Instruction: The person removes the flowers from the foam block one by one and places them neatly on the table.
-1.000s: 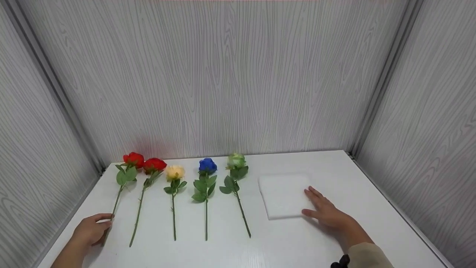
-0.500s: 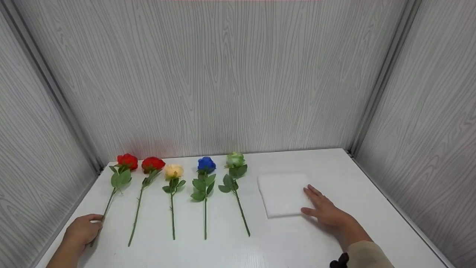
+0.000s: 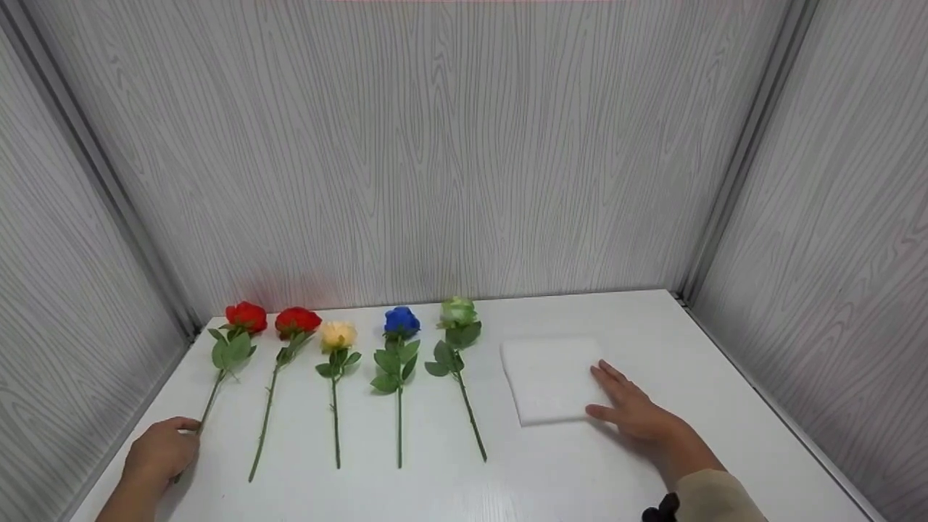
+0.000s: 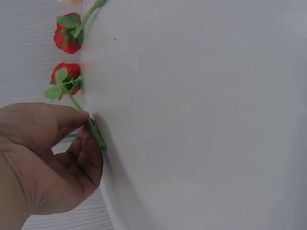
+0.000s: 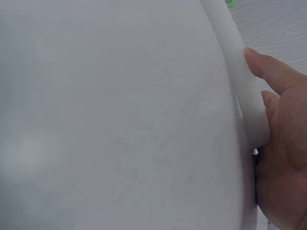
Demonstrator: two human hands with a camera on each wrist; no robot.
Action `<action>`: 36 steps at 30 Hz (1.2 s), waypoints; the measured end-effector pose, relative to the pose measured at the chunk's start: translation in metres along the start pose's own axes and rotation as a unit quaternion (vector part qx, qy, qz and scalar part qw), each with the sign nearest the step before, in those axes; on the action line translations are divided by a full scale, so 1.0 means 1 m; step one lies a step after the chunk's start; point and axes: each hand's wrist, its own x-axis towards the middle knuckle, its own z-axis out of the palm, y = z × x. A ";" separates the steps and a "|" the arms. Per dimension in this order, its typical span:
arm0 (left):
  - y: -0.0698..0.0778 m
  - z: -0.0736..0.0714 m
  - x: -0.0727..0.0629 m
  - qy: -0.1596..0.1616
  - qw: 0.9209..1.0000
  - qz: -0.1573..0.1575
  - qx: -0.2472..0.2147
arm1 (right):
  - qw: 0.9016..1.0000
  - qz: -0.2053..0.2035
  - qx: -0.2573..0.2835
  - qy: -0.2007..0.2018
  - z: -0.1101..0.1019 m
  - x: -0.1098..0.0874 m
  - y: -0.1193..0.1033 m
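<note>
In the head view, my left hand (image 3: 161,451) is at the table's left side, holding the lower stem of the leftmost red rose (image 3: 246,317), which lies slanted. The left wrist view shows thumb and fingers pinching the green stem (image 4: 97,135) near its cut end. A second red rose (image 3: 297,322) lies just right of it. To the right, a flat white square pad (image 3: 551,380), perhaps folded or stacked sheets, rests on the table. My right hand (image 3: 638,413) touches its right edge with fingers spread. The right wrist view shows the thumb against the pad's thick, soft-looking edge (image 5: 244,86).
A yellow rose (image 3: 338,336), a blue rose (image 3: 401,321) and a green rose (image 3: 457,312) lie in a row, blooms toward the back wall. Grey wood-grain panels (image 3: 435,145) enclose the white table (image 3: 565,471) at the back and both sides.
My left hand has shifted the leftmost red rose to the left, away from its neighbour, then nearly stopped. The right hand and the white pad stay in place.
</note>
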 end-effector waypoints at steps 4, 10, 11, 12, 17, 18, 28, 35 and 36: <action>0.002 0.001 -0.001 0.006 1.000 0.010 0.021 | 1.000 -0.010 0.000 0.005 0.001 0.000 0.000; 0.005 0.002 -0.003 0.019 0.999 0.019 0.042 | 1.000 -0.007 0.005 0.000 0.001 0.000 0.000; 0.006 0.002 -0.004 0.019 0.999 0.020 0.045 | 1.000 -0.005 0.006 -0.001 0.001 0.000 0.000; 0.006 0.002 -0.005 0.018 0.998 0.022 0.048 | 1.000 -0.002 0.009 -0.002 0.001 0.000 -0.001; 0.008 0.001 -0.005 0.014 0.998 0.019 0.051 | 1.000 -0.004 0.005 -0.001 0.001 0.002 -0.001; 0.008 0.001 -0.005 0.013 0.999 0.017 0.049 | 1.000 -0.004 0.001 -0.002 0.001 0.002 -0.002; 0.008 0.004 0.000 0.017 0.999 0.028 0.040 | 1.000 0.012 -0.009 -0.010 -0.001 0.007 -0.002; 0.035 0.003 0.003 0.056 0.998 0.036 0.012 | 1.000 0.017 -0.003 -0.007 -0.009 0.009 0.001; 0.042 0.003 0.002 0.064 0.997 0.043 0.007 | 1.000 0.019 -0.001 -0.007 -0.011 0.010 0.001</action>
